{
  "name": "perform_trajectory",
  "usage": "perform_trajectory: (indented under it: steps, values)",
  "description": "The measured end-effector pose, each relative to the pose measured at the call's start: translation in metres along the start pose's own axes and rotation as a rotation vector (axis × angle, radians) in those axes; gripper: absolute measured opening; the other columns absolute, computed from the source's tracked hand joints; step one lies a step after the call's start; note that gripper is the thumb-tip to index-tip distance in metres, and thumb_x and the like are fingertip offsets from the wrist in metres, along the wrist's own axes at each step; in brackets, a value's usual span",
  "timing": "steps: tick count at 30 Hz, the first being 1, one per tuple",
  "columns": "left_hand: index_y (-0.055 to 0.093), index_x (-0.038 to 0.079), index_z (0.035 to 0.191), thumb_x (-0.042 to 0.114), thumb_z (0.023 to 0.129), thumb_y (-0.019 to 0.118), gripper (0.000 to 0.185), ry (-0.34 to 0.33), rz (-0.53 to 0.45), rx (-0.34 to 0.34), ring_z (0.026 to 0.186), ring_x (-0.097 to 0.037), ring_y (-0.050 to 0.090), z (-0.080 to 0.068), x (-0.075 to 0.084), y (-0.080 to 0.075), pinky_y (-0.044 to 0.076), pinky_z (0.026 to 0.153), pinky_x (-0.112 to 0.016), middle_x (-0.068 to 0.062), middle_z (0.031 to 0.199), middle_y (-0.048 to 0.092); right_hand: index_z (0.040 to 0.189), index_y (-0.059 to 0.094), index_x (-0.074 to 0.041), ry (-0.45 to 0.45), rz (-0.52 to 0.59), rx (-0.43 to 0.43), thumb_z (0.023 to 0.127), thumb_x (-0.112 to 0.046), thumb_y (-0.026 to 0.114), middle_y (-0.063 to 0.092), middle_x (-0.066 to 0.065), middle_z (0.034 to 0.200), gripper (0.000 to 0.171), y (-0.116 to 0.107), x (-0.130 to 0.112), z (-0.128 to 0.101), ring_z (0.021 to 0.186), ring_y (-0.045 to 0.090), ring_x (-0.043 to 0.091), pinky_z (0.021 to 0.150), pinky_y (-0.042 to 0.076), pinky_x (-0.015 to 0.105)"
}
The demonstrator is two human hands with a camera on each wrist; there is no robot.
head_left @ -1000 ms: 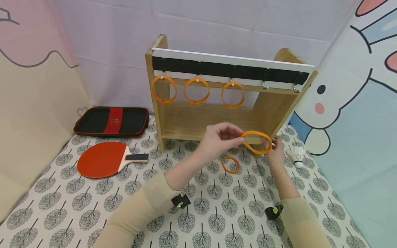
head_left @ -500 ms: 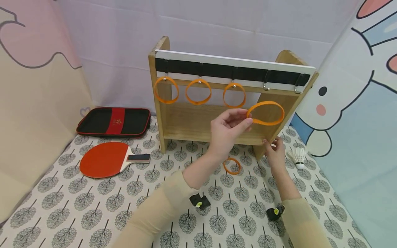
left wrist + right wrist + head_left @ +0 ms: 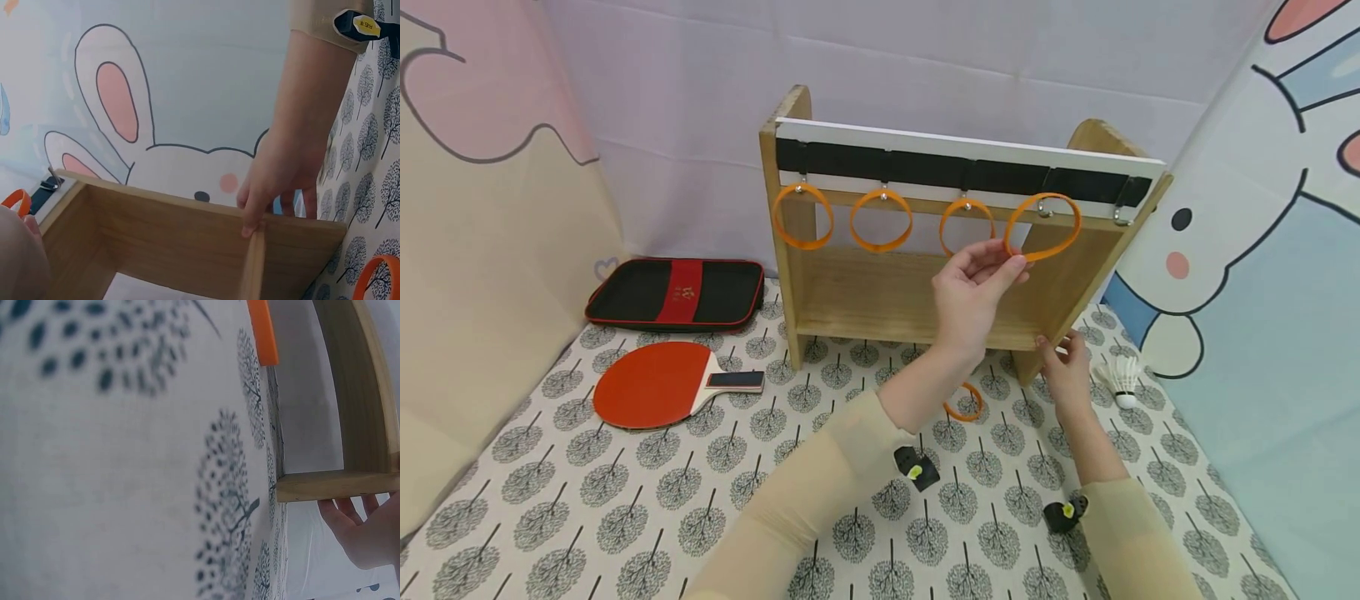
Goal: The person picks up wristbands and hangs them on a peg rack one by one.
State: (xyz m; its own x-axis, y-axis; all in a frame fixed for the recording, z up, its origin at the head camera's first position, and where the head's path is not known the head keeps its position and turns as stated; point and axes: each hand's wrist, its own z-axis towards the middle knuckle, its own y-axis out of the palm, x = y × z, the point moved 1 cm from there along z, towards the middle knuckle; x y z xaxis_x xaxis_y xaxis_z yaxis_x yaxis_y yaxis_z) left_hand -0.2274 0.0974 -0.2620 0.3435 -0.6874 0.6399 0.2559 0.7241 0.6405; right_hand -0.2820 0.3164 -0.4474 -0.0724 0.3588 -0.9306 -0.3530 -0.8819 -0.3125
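Note:
My left hand [image 3: 973, 292] pinches an orange ring [image 3: 1049, 252] between thumb and fingers at its lower left. In the head view the raised ring overlaps the fourth hook [image 3: 1045, 212] on the wooden rack [image 3: 895, 292]. Three more orange rings hang from the hooks to the left, the third [image 3: 943, 229] partly behind my left hand. My right hand [image 3: 1066, 375] grips the rack's lower right side panel. Its thumb is at the front edge and its fingers lie along the outer face, as the left wrist view shows. The rightmost hook [image 3: 1122, 218] holds nothing.
Another orange ring [image 3: 979, 400] lies on the tree-patterned cloth, partly behind my left forearm. A red table tennis paddle [image 3: 651, 386] and a black case with a red band [image 3: 722, 292] lie at left. A shuttlecock [image 3: 1124, 379] sits right of the rack.
My left hand has raised the orange ring from the lower shelf's height up to the hook row. My right hand stays at the rack's lower right side.

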Motion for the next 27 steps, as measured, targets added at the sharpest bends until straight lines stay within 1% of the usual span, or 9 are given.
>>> perform_trajectory:
  steps: [3, 5, 10, 12, 13, 16, 19, 23, 27]
  values:
    - [0.055, -0.009, 0.100, -0.003, 0.076, 0.065, 0.026, -0.024, 0.019, 0.032, 0.083, -0.037, 0.062, -0.002, -0.003, 0.002, 0.054, 0.073, -0.036, -0.020, 0.090, 0.062, 0.130, 0.034, -0.028, -0.001, -0.005, 0.001, 0.084, -0.052, 0.049, 0.040, 0.007, 0.123, 0.053, 0.000, 0.002, 0.001, 0.104, 0.048, 0.018, 0.078, 0.050, 0.035]
    - [0.055, -0.009, 0.100, -0.003, 0.077, 0.064, 0.026, -0.049, 0.039, 0.042, 0.086, -0.041, 0.061, -0.005, -0.004, 0.002, 0.054, 0.073, -0.035, -0.023, 0.092, 0.061, 0.131, 0.033, -0.026, -0.002, -0.007, -0.006, 0.086, -0.049, 0.049, 0.040, 0.009, 0.125, 0.052, -0.001, -0.001, -0.001, 0.104, 0.048, 0.019, 0.078, 0.050, 0.036]
    - [0.054, -0.010, 0.101, -0.005, 0.077, 0.063, 0.026, -0.085, 0.086, 0.051, 0.079, -0.025, 0.065, -0.011, -0.007, 0.000, 0.053, 0.074, -0.036, -0.028, 0.097, 0.059, 0.132, 0.033, -0.025, 0.015, -0.032, -0.009, 0.088, -0.044, 0.048, 0.040, 0.010, 0.126, 0.050, 0.000, -0.016, -0.010, 0.105, 0.049, 0.018, 0.079, 0.050, 0.034]
    - [0.054, -0.010, 0.102, -0.005, 0.077, 0.063, 0.027, -0.084, 0.105, 0.053, 0.076, -0.017, 0.065, -0.013, -0.008, -0.002, 0.053, 0.074, -0.036, -0.028, 0.098, 0.058, 0.133, 0.032, -0.023, 0.014, -0.035, -0.007, 0.089, -0.044, 0.046, 0.040, 0.010, 0.127, 0.051, 0.000, -0.025, -0.015, 0.107, 0.049, 0.019, 0.081, 0.049, 0.036]
    - [0.054, -0.010, 0.103, -0.004, 0.077, 0.063, 0.028, -0.082, 0.117, 0.052, 0.075, -0.017, 0.065, -0.013, -0.008, -0.003, 0.053, 0.074, -0.036, -0.028, 0.099, 0.058, 0.133, 0.032, -0.022, 0.012, -0.030, -0.006, 0.089, -0.044, 0.045, 0.040, 0.011, 0.127, 0.051, 0.001, -0.030, -0.019, 0.108, 0.048, 0.021, 0.082, 0.049, 0.038]
    - [0.053, -0.008, 0.106, -0.002, 0.078, 0.063, 0.031, -0.083, 0.169, 0.029, 0.079, -0.018, 0.065, -0.017, -0.009, -0.007, 0.053, 0.075, -0.034, -0.024, 0.102, 0.059, 0.132, 0.032, -0.018, 0.011, 0.000, 0.003, 0.089, -0.042, 0.047, 0.040, 0.013, 0.128, 0.051, 0.003, -0.043, -0.027, 0.109, 0.047, 0.026, 0.085, 0.047, 0.044]
    - [0.053, -0.007, 0.108, -0.001, 0.078, 0.063, 0.032, -0.097, 0.216, -0.007, 0.085, -0.019, 0.064, -0.024, -0.008, -0.011, 0.053, 0.075, -0.031, -0.017, 0.103, 0.061, 0.131, 0.034, -0.017, 0.023, 0.019, 0.004, 0.089, -0.038, 0.049, 0.041, 0.014, 0.128, 0.050, 0.003, -0.047, -0.029, 0.109, 0.047, 0.026, 0.084, 0.047, 0.045]
    - [0.054, -0.005, 0.108, -0.003, 0.077, 0.063, 0.033, -0.124, 0.255, -0.051, 0.091, -0.020, 0.063, -0.036, -0.004, -0.016, 0.052, 0.077, -0.027, -0.014, 0.104, 0.061, 0.131, 0.034, -0.016, 0.029, 0.020, 0.011, 0.089, -0.037, 0.049, 0.042, 0.014, 0.127, 0.049, 0.003, -0.049, -0.030, 0.108, 0.048, 0.025, 0.084, 0.047, 0.043]
    - [0.056, -0.005, 0.105, -0.003, 0.076, 0.064, 0.031, -0.145, 0.334, -0.101, 0.095, -0.028, 0.061, -0.046, 0.000, -0.023, 0.051, 0.078, -0.024, -0.017, 0.103, 0.061, 0.130, 0.035, -0.017, 0.022, 0.021, 0.024, 0.088, -0.038, 0.050, 0.043, 0.012, 0.125, 0.050, 0.003, -0.045, -0.028, 0.104, 0.049, 0.020, 0.080, 0.048, 0.035]
